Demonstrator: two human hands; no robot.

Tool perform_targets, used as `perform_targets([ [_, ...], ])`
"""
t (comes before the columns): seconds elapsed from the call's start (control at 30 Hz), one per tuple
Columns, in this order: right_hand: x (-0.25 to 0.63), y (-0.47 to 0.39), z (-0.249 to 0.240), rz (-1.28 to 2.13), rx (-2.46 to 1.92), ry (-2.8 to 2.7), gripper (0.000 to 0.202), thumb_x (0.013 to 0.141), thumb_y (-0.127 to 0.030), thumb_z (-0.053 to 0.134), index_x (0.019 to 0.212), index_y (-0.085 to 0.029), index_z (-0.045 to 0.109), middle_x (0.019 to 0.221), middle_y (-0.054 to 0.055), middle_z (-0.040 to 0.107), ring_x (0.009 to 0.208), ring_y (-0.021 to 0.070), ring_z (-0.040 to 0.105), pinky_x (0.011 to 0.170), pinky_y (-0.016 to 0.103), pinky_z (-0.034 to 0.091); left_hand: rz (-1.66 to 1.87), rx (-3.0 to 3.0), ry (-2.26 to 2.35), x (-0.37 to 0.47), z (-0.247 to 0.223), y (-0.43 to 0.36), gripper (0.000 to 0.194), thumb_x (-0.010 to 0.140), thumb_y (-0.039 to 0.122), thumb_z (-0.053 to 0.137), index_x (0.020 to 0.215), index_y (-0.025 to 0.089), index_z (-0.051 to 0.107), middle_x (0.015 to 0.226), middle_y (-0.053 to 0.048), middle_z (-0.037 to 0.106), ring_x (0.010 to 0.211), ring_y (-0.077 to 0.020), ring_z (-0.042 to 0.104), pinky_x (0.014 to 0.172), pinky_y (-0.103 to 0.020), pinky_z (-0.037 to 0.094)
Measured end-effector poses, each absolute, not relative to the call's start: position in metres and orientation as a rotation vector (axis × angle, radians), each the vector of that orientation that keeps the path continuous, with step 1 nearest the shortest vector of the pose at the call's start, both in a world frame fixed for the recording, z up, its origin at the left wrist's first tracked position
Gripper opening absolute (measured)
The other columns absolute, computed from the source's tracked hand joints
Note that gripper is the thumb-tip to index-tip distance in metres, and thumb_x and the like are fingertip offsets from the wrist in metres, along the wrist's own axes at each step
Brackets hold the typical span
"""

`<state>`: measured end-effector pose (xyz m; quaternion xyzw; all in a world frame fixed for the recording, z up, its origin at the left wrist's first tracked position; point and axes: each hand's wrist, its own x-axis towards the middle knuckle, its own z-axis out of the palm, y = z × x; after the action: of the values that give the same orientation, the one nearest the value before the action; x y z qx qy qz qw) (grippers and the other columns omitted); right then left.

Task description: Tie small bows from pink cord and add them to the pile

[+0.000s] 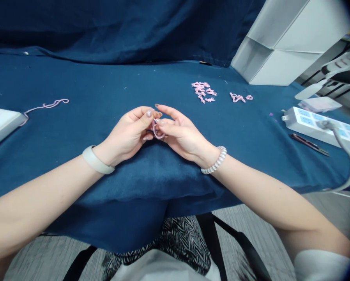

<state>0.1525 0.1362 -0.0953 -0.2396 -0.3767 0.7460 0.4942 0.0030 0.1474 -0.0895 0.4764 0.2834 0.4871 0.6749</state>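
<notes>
My left hand (134, 130) and my right hand (181, 130) meet over the front part of the blue-covered table. Between their fingertips is a short loop of pink cord (158, 134), which hangs down a little. My left thumb and index finger pinch one part of it. The right thumb presses the cord too, while the right index finger reaches out above. How the strands cross is hidden by the fingers. A small pile of knotted pink cord pieces (202, 90) lies beyond my right hand, with a few more knotted pieces (239, 97) to its right.
A white box (4, 125) stands at the left, a length of pink cord (46, 106) trailing from it. On the right are a white power strip (324, 125) with a grey cable, tweezers (309, 144), a small clear case (320, 104) and white storage boxes (280, 43).
</notes>
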Motion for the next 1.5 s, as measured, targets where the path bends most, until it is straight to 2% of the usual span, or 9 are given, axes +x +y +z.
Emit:
perform_targets([
  [0.13, 0.154, 0.136, -0.094, 1.801, -0.640, -0.940, 0.046, 0.069, -0.012, 0.076, 0.110, -0.020, 0.055, 0.073, -0.003, 0.069, 0.068, 0.0094, 0.062, 0.071, 0.022, 0.052, 1.112, 1.023, 0.646, 0.000, -0.088, 0.150, 0.025, 0.069, 0.036, 0.085, 0.073, 0.019, 0.067, 0.068, 0.001, 0.059, 0.055, -0.0063, 0.052, 0.044, -0.017, 0.038],
  [0.27, 0.155, 0.137, -0.094, 1.780, -0.691, -0.949, 0.045, 0.070, -0.009, 0.075, 0.109, -0.020, 0.056, 0.067, -0.006, 0.065, 0.064, 0.0090, 0.061, 0.068, 0.022, 0.051, 1.184, 1.034, 0.667, -0.003, -0.087, 0.153, 0.020, 0.076, 0.034, 0.080, 0.073, 0.020, 0.065, 0.079, 0.001, 0.062, 0.059, -0.0075, 0.053, 0.044, -0.020, 0.035],
  [0.37, 0.156, 0.137, -0.095, 1.776, -0.704, -0.921, 0.045, 0.071, -0.007, 0.075, 0.109, -0.019, 0.054, 0.067, -0.006, 0.066, 0.064, 0.0092, 0.064, 0.068, 0.023, 0.053, 1.203, 1.053, 0.681, -0.003, -0.086, 0.153, 0.021, 0.079, 0.035, 0.077, 0.072, 0.020, 0.064, 0.079, 0.000, 0.061, 0.060, -0.0085, 0.052, 0.046, -0.021, 0.036],
  [0.6, 0.156, 0.137, -0.092, 1.700, -0.845, -0.810, 0.030, 0.079, 0.002, 0.063, 0.102, -0.017, 0.055, 0.066, -0.004, 0.068, 0.060, 0.0075, 0.067, 0.065, 0.019, 0.057, 1.168, 0.963, 0.641, -0.001, -0.086, 0.150, 0.023, 0.065, 0.030, 0.088, 0.071, 0.018, 0.069, 0.077, 0.001, 0.061, 0.065, -0.0072, 0.054, 0.050, -0.018, 0.041],
  [0.8, 0.153, 0.132, -0.090, 1.729, -1.032, -0.944, 0.009, 0.083, -0.004, 0.064, 0.083, -0.013, 0.060, 0.065, -0.001, 0.067, 0.052, 0.0061, 0.064, 0.056, 0.016, 0.055, 1.234, 1.017, 0.657, -0.005, -0.093, 0.155, 0.020, 0.071, 0.031, 0.083, 0.074, 0.021, 0.067, 0.084, 0.001, 0.067, 0.066, -0.0086, 0.055, 0.053, -0.021, 0.043],
  [0.93, 0.155, 0.132, -0.092, 1.488, -1.078, -1.287, 0.005, 0.085, -0.012, 0.065, 0.080, -0.013, 0.064, 0.066, -0.002, 0.064, 0.051, 0.0054, 0.061, 0.054, 0.017, 0.053, 1.269, 1.024, 0.730, -0.005, -0.096, 0.158, 0.019, 0.075, 0.031, 0.081, 0.076, 0.020, 0.065, 0.084, 0.000, 0.068, 0.068, -0.0093, 0.057, 0.053, -0.021, 0.042],
  [1.13, 0.164, 0.135, -0.095, 0.964, -1.123, -1.838, 0.014, 0.090, -0.016, 0.055, 0.081, -0.013, 0.065, 0.067, -0.002, 0.063, 0.055, 0.0059, 0.058, 0.058, 0.020, 0.046, 1.224, 0.972, 0.769, -0.001, -0.091, 0.154, 0.021, 0.078, 0.030, 0.079, 0.076, 0.018, 0.062, 0.077, 0.000, 0.066, 0.057, -0.0060, 0.051, 0.050, -0.018, 0.041],
  [1.37, 0.166, 0.140, -0.093, 1.151, -1.160, -1.813, 0.023, 0.095, -0.020, 0.048, 0.076, -0.014, 0.058, 0.067, -0.002, 0.059, 0.056, 0.0063, 0.057, 0.059, 0.020, 0.047, 1.172, 0.984, 0.810, -0.003, -0.085, 0.151, 0.024, 0.081, 0.035, 0.075, 0.079, 0.017, 0.059, 0.072, 0.002, 0.063, 0.057, -0.0060, 0.055, 0.050, -0.017, 0.043],
  [1.5, 0.171, 0.142, -0.089, 1.132, -1.134, -1.781, 0.032, 0.098, -0.031, 0.048, 0.071, -0.015, 0.054, 0.066, -0.001, 0.058, 0.058, 0.0072, 0.056, 0.059, 0.021, 0.046, 1.130, 1.002, 0.850, -0.002, -0.082, 0.149, 0.023, 0.085, 0.034, 0.071, 0.080, 0.017, 0.056, 0.066, 0.004, 0.060, 0.053, -0.0064, 0.057, 0.047, -0.016, 0.043],
])
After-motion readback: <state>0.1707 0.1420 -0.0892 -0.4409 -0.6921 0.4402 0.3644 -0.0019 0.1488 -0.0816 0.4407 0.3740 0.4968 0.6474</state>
